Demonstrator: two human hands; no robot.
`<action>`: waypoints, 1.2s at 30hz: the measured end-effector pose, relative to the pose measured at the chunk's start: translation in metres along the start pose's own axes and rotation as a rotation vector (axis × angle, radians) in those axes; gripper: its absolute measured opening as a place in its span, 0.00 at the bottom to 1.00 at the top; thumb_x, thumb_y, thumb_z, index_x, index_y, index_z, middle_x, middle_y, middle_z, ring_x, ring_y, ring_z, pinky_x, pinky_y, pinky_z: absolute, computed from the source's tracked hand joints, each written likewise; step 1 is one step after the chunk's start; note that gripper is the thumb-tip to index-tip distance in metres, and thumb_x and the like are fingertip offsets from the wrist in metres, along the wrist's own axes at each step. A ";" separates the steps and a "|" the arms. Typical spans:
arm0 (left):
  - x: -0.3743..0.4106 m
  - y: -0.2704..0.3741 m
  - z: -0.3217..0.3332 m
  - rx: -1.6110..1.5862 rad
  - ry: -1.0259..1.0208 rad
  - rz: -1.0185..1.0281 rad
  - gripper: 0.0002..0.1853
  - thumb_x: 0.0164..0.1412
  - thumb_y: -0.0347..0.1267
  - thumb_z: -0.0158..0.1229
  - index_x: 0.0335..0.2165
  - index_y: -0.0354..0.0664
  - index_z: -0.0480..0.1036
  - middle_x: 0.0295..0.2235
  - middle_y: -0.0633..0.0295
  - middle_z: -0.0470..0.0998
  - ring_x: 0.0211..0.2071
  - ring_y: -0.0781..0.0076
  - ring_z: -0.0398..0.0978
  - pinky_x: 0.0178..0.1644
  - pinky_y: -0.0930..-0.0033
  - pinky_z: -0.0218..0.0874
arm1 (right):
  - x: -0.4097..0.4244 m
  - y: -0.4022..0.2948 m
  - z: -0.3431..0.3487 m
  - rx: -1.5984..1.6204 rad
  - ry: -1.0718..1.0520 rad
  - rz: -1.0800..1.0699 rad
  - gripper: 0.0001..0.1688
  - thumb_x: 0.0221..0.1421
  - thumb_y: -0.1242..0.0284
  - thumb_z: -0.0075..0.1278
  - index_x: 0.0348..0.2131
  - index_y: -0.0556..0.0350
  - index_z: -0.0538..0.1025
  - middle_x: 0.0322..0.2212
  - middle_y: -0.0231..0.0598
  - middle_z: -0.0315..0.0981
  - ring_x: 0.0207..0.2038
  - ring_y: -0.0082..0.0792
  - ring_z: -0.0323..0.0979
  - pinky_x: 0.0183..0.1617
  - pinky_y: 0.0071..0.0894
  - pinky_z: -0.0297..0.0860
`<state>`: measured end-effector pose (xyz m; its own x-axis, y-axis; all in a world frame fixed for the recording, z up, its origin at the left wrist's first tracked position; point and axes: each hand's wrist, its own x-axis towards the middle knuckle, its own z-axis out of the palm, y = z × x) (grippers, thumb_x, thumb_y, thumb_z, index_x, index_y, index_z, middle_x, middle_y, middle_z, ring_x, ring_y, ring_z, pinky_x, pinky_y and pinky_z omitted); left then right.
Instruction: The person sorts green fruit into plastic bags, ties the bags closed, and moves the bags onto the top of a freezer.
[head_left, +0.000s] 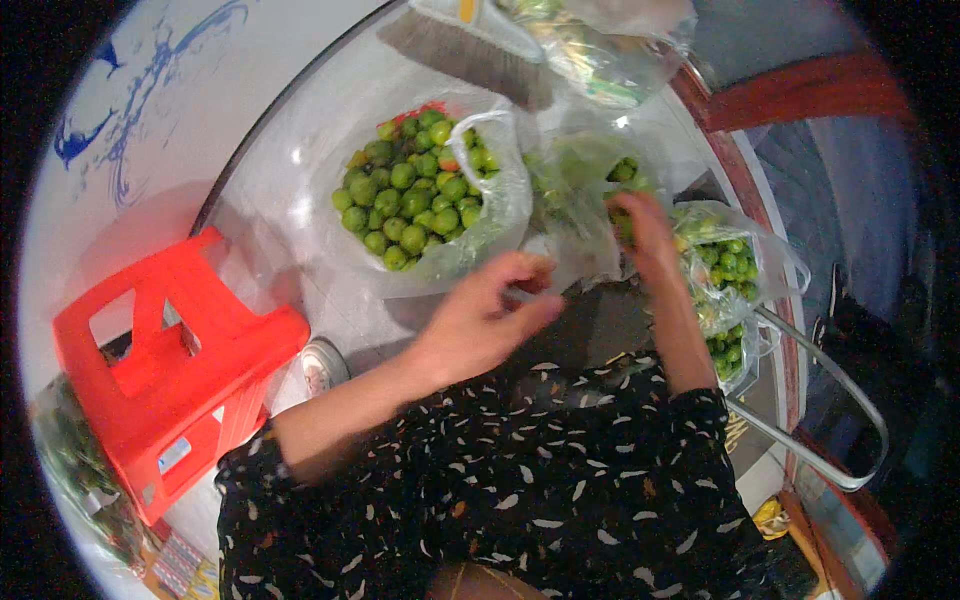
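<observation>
A white plastic bag full of small round green fruits (412, 191) lies open on the floor in front of me. My left hand (499, 315) is just below and right of it, fingers curled and apart, blurred, with nothing seen in it. Farther right, my right hand (641, 225) is at a second clear plastic bag (574, 169) with some green contents. Its fingertips meet something green at the bag's right side; blur hides whether they grip it. More clear bags of green fruits (727, 266) stand right of my right forearm.
A red plastic stool (180, 337) stands at the left, beside a white shoe (324, 367). A broom head (480, 56) and another filled plastic bag (607, 60) are at the top. A metal tube frame (840, 367) juts out at the right, near a dark red wooden edge (810, 90).
</observation>
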<state>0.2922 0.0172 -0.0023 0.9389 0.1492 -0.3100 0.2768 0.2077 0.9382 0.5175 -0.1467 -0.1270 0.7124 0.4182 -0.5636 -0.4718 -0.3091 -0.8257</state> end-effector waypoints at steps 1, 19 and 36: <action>0.014 -0.038 0.019 -0.080 0.030 -0.179 0.16 0.59 0.30 0.52 0.45 0.37 0.64 0.40 0.64 0.68 0.41 0.78 0.66 0.43 0.76 0.59 | 0.009 0.019 0.015 0.033 -0.121 -0.016 0.23 0.49 0.60 0.48 0.42 0.55 0.70 0.36 0.37 0.71 0.36 0.33 0.69 0.36 0.36 0.67; 0.071 -0.011 -0.010 -0.438 0.280 -0.164 0.11 0.62 0.36 0.47 0.35 0.40 0.69 0.33 0.62 0.74 0.34 0.73 0.71 0.40 0.72 0.64 | 0.082 0.028 -0.018 -0.368 0.511 -0.444 0.29 0.52 0.60 0.45 0.52 0.53 0.65 0.46 0.44 0.68 0.46 0.42 0.67 0.49 0.39 0.62; -0.011 -0.064 -0.069 1.103 -0.025 -0.241 0.08 0.49 0.26 0.47 0.29 0.37 0.70 0.31 0.50 0.74 0.33 0.50 0.73 0.37 0.53 0.65 | -0.044 -0.057 0.192 -0.925 -0.736 -1.012 0.09 0.49 0.71 0.46 0.31 0.57 0.73 0.29 0.46 0.72 0.34 0.46 0.71 0.37 0.41 0.68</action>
<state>0.2503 0.0689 -0.0691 0.8368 0.1992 -0.5100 0.4693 -0.7406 0.4809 0.4132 0.0163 -0.0591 -0.0090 0.9964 0.0841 0.7007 0.0663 -0.7103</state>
